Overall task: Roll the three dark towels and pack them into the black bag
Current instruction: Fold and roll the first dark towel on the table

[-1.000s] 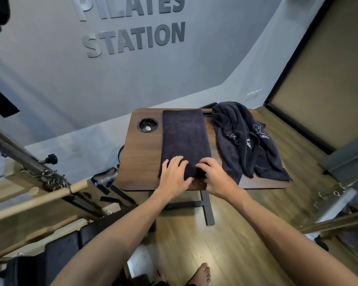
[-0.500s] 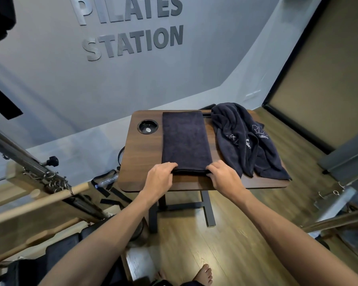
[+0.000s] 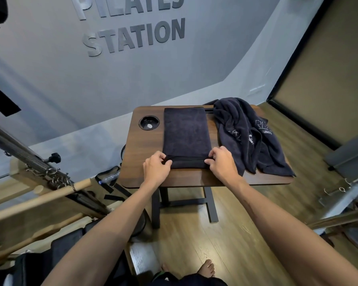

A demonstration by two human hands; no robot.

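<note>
Both hands are down on the folded dark towel (image 3: 186, 137), which lies lengthwise along the middle of the wooden worktop (image 3: 141, 159). The left hand (image 3: 156, 169) pinches the towel's near left corner, the right hand (image 3: 221, 164) grips the near right corner, and between them the near edge is turned over into a short tight roll. The hands sit apart, one at each end of that roll, fingers curled closed on the cloth.

Just to the right, a crumpled heap of dark towels (image 3: 250, 137) with pale lettering sprawls over the worktop's right side, its edge touching the right hand's wrist. To the left of the flat towel a round cup recess (image 3: 149, 123) is sunk into the worktop's far corner, clear of the cloth. Left of the worktop stands a wooden exercise frame with a spring (image 3: 17, 147) and a pole (image 3: 39, 200). Bare toes (image 3: 208, 268) show on the wood floor below. Grey letters (image 3: 136, 37) on the wall read STATION.
</note>
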